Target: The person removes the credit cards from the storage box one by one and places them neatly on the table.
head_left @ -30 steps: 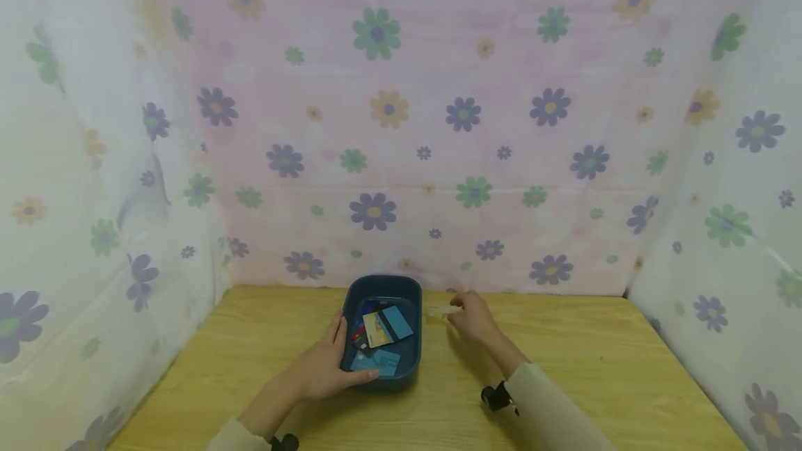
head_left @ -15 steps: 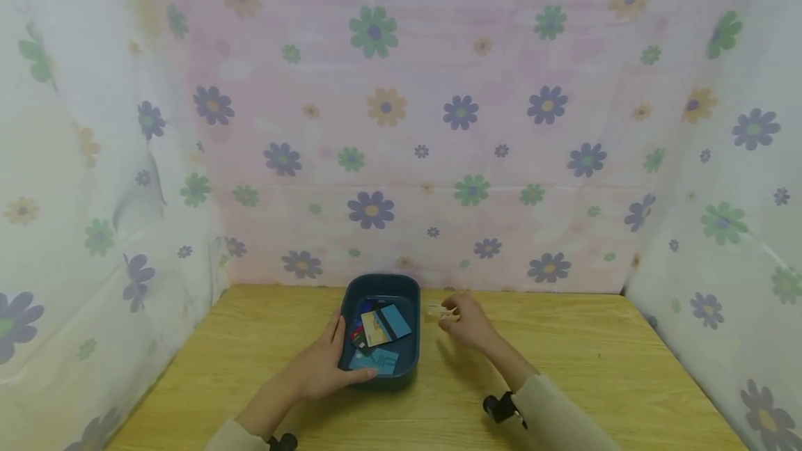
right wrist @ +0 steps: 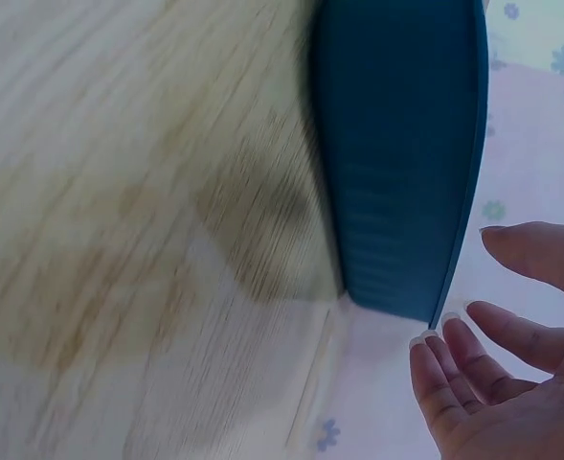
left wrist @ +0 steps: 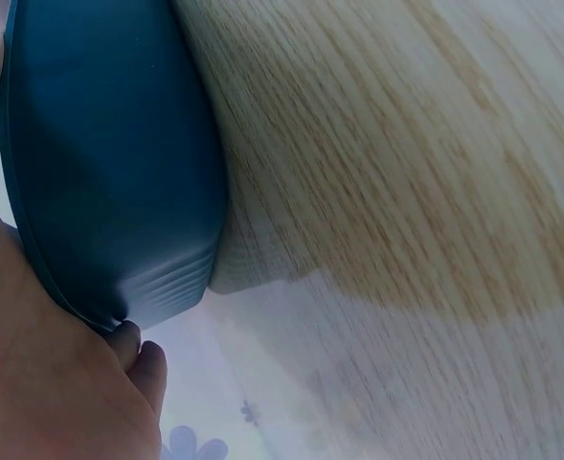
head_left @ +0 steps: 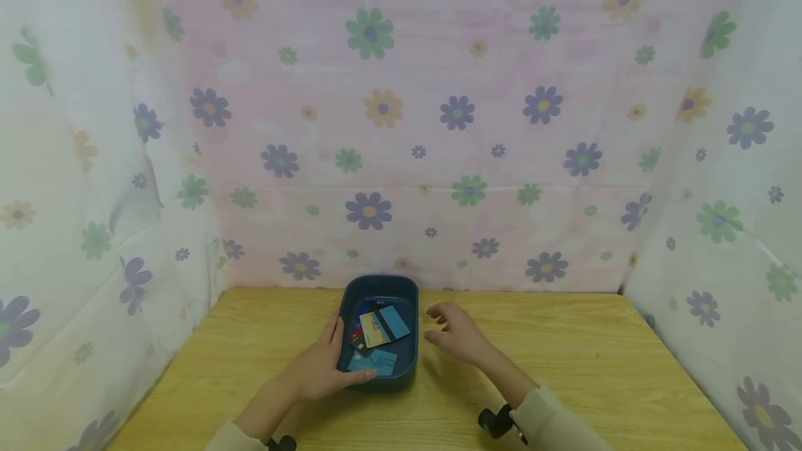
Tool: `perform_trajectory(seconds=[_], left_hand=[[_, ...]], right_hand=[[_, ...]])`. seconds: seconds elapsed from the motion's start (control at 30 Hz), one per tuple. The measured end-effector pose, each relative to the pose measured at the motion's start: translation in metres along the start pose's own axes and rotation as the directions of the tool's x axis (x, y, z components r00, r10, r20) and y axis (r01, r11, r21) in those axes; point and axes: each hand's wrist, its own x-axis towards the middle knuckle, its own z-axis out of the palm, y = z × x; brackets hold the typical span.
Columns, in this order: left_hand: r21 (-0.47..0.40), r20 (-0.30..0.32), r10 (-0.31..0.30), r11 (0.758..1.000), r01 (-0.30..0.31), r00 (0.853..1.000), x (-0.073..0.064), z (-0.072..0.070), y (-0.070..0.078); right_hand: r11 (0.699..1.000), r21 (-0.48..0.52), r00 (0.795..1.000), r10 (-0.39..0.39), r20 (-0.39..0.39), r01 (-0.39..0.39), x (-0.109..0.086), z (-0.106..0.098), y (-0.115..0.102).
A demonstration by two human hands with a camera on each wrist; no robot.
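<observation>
In the head view a dark blue plastic bin stands on the table, holding several cards. On top lies a blue-and-cream card with a black stripe; a light blue card lies nearer the front. My left hand grips the bin, fingers along its left wall and thumb over the near rim. The right hand is at the bin's right side, its fingers spread and loosely bent. In the right wrist view its fingertips are right by the rim's end, with nothing showing between them.
The wooden table extends to both sides of the bin. Directly behind it hangs a flower-print cloth, with more cloth at the left and right. Black wrist camera mounts stick out below the cuffs.
The right hand has come left toward the bin and its fingers have spread. The small pale item seen at its fingertips earlier no longer shows. My left hand and the bin stay put.
</observation>
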Motion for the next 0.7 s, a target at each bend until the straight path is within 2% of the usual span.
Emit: perform_trajectory(seconds=[0.23,0.7], left_hand=[[-0.003,0.001,-0.01,1.0,0.01,1.0,-0.001,0.0,0.001],[-0.003,-0.011,-0.006,1.0,0.006,1.0,0.0,-0.001,0.002]], right_hand=[[0.998,0.004,0.998,-0.056,0.006,0.056,-0.001,0.008,-0.008],[0.997,-0.02,0.997,-0.079,-0.016,0.079,0.003,0.017,-0.028]])
